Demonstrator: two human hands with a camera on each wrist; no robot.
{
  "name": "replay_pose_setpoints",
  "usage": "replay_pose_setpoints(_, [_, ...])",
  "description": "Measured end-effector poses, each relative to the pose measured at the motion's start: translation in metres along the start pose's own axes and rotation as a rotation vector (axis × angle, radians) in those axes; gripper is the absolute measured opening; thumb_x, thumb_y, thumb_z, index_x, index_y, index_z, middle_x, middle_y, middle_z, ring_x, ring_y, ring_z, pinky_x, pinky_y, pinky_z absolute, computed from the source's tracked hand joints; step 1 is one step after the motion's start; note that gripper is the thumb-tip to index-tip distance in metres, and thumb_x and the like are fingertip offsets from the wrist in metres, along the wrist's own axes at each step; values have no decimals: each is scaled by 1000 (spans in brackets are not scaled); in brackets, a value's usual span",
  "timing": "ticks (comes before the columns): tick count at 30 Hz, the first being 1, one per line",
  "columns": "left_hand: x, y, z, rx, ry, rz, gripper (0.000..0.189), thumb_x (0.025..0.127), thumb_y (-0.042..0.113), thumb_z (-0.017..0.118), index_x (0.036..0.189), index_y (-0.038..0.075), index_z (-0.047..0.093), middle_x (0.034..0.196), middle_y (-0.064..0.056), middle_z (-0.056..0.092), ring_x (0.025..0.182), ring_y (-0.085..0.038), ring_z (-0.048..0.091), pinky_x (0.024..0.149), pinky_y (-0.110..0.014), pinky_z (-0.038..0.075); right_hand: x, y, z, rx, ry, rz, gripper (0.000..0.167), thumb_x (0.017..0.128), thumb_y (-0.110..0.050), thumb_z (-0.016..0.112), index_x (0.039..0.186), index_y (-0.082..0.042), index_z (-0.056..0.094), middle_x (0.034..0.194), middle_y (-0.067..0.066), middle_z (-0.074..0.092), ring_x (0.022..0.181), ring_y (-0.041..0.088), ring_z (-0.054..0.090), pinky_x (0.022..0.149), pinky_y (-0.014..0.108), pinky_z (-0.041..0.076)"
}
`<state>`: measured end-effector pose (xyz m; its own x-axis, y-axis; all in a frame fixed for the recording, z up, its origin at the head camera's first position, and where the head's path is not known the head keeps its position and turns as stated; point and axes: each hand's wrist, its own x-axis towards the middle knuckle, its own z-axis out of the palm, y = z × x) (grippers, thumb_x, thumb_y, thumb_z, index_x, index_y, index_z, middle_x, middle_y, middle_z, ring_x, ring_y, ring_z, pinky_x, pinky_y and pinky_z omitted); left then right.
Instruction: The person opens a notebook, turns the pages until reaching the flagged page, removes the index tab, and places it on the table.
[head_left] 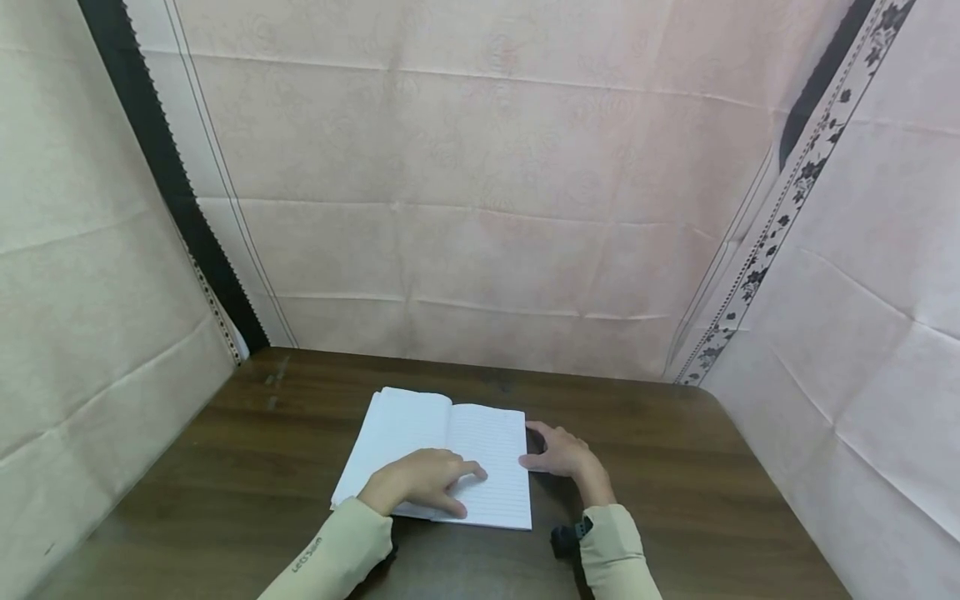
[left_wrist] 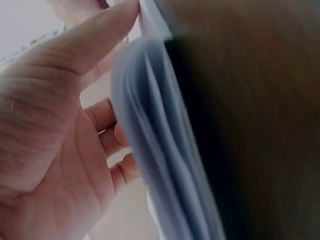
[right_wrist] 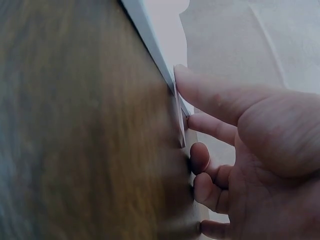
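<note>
A notebook (head_left: 490, 436) lies spread on the table, its right page lined. My left hand (head_left: 426, 482) rests across the pages near their lower middle, with thumb and index finger stretched over the right page. The left wrist view shows this hand (left_wrist: 55, 135) next to the notebook's curved, layered pages (left_wrist: 155, 120). At the right edge my right hand (head_left: 561, 454) holds the notebook's margin, thumb on the paper. Close up in the right wrist view, the thumb and index finger of this hand (right_wrist: 240, 145) meet a thin paper edge (right_wrist: 179, 115), the other fingers curled near the tabletop.
The brown wooden table (head_left: 247, 467) has pale tape marks (head_left: 276, 379) at its far left. Light cloth sheets (head_left: 480, 208) hang behind it and on both sides. A dark device (head_left: 566, 540) is strapped at the right wrist.
</note>
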<state>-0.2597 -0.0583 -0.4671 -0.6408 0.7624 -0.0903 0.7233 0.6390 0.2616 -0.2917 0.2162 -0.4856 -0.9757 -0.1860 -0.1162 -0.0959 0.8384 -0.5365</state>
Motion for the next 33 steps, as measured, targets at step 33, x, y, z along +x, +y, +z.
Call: replay_pose_setpoints(33, [3,0,4,-88,10,65,47,95,31,70,139,21,58,69,15,50,59,0,44,61,-21,40,2,-2,0,-32,0,25,60,93,-34,70,148,-18,49,141,24,51,127,46,48,100,71,32])
